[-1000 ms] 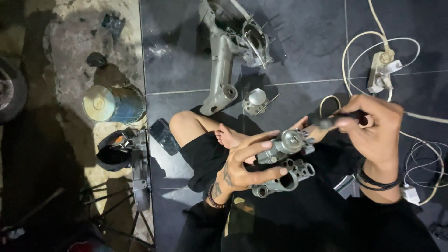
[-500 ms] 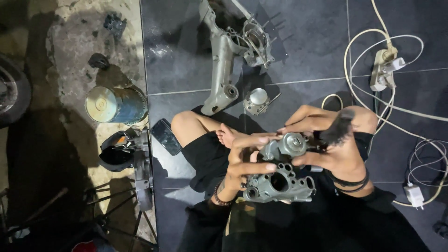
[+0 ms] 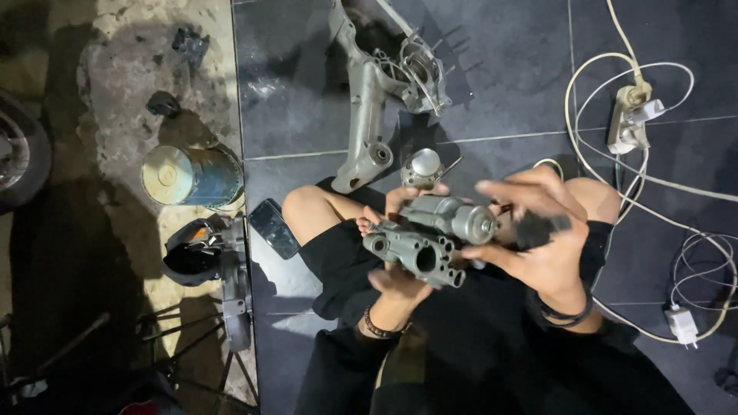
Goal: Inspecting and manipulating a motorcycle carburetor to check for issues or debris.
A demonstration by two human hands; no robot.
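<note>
Person was sitting cross-legged on the dark tiled floor [image 3: 500, 84] with a grey cast-metal engine part [image 3: 419, 253] held up over their lap. The left hand [image 3: 400, 280] had its grip closed on the part from underneath. A second silvery cylindrical piece [image 3: 453, 217] sat right on top of the casting, touching it. The right hand [image 3: 538, 246] was curled around something dark and stubby [image 3: 538, 227], just beside the cylinder's round end. That bit was motion-blurred, so it might be a brush or a tool handle, I can't tell which.

Room-wise it was tight up front: a small chrome dome-shaped part [image 3: 423, 165] lay on the floor just past the fingers, and a long aluminium frame casting [image 3: 369, 100] lay beyond that. Off the right side, white cables [image 3: 615, 184] looped near the knee, running up to a power strip [image 3: 626, 119]. On the left, a phone [image 3: 273, 228] lay just beside the other knee. A round tin [image 3: 188, 175] and a dark engine cover [image 3: 196, 250] sat further left, near the edge where tile met rough concrete [image 3: 115, 69].
</note>
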